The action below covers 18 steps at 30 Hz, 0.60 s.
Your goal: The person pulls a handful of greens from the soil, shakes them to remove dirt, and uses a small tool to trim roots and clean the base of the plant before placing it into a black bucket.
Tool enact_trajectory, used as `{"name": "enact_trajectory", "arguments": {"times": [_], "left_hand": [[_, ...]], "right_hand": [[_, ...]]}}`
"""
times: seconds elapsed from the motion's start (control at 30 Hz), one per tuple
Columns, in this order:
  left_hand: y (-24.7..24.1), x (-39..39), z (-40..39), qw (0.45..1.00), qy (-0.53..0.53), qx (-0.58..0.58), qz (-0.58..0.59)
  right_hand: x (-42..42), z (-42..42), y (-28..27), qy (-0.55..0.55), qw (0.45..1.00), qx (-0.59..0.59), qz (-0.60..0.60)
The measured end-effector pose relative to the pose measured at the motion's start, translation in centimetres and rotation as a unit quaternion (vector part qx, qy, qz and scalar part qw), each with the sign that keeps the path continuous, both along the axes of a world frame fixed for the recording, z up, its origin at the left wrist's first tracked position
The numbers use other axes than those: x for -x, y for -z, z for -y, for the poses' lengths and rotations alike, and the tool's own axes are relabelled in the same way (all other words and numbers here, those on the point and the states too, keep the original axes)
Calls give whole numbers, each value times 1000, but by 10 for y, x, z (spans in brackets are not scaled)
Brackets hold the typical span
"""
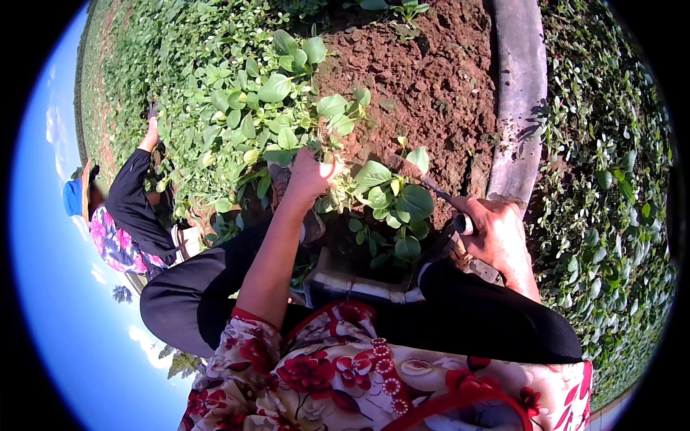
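Observation:
My left hand (314,175) is closed on a bunch of small pulled plants, pale at the stems, among low green growth. My right hand (491,229) grips the handle of a small hand hoe or similar tool (437,188), whose soil-coated blade points up and left, over bare ground. Just below the blade stands a leafy green plant (414,203) with broad rounded leaves. More broad-leaved plants (276,89) grow above my left hand. The full shape of the blade is hard to make out.
Reddish clumpy soil (415,81) lies ahead, bordered by a long grey hose or pipe (520,70). Dense low plants (598,215) grow to the right of it. A low stool (372,288) is between my legs. Another person (135,210) in a blue hat crouches at the left.

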<state>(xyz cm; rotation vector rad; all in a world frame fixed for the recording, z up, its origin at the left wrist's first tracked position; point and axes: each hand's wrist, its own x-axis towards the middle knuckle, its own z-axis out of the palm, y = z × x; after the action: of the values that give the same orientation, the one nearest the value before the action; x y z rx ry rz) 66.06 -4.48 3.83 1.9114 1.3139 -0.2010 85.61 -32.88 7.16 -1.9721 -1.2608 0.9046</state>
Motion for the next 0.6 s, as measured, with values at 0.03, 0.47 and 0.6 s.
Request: {"name": "enact_trajectory", "arguments": {"times": [0.03,0.47,0.6], "left_hand": [[5,-12,1,995,91,31,3],[14,-77,54,952,186,29,-241],[13,-83,70,922,258,-50,-284]], "right_hand": [[-2,4,-3,-16,999,23,33],[-4,7,-15,-98,982,38,155],[-5,2,-19,-90,988,50,119]]}}
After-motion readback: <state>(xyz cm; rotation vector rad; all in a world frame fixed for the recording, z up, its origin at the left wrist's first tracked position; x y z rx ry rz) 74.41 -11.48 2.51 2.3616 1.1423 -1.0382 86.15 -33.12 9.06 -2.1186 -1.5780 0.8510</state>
